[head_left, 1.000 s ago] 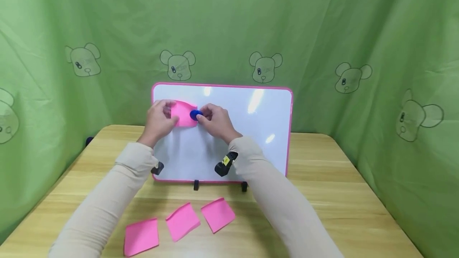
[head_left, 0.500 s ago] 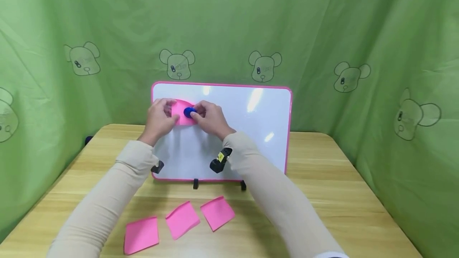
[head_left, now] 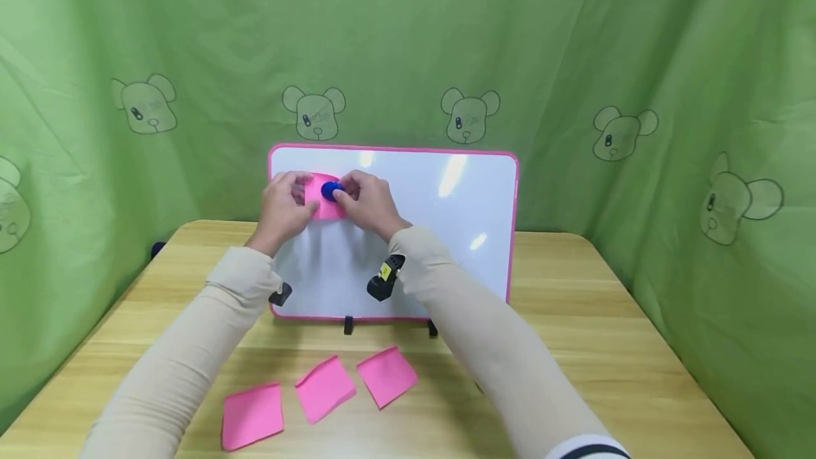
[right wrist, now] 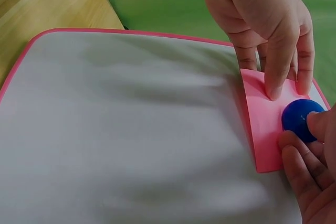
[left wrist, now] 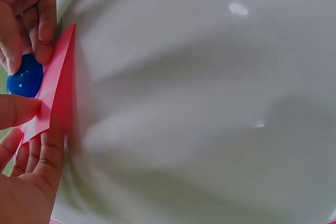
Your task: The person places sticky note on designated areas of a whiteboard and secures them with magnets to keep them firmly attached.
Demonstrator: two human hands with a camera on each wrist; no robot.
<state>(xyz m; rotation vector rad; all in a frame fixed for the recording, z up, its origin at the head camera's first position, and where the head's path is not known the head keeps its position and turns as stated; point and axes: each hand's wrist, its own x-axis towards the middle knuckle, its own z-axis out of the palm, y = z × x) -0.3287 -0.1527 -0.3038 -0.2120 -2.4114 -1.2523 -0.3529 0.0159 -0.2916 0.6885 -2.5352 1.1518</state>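
A pink sticky note (head_left: 315, 193) lies against the upper left of a white board (head_left: 446, 232) with a pink frame. My left hand (head_left: 285, 210) pinches the note's left side, thumb in front and fingers partly behind it. In my right hand (head_left: 372, 205) a round blue magnet (head_left: 330, 190) is pinched between thumb and fingers, over the note's upper right part. From the right wrist view the magnet (right wrist: 302, 119) sits in front of the note (right wrist: 262, 124). The note's lower edge stands off the board in the left wrist view.
Three more pink sticky notes (head_left: 253, 416) (head_left: 326, 389) (head_left: 387, 377) lie on the wooden table (head_left: 574, 346) in front of the board. Black feet (head_left: 348, 325) hold the board upright. A green curtain (head_left: 408, 34) hangs behind and at both sides.
My right hand has moved left and slightly up, carrying the blue magnet from the note's right edge further onto the note. My left hand has stayed nearly still.
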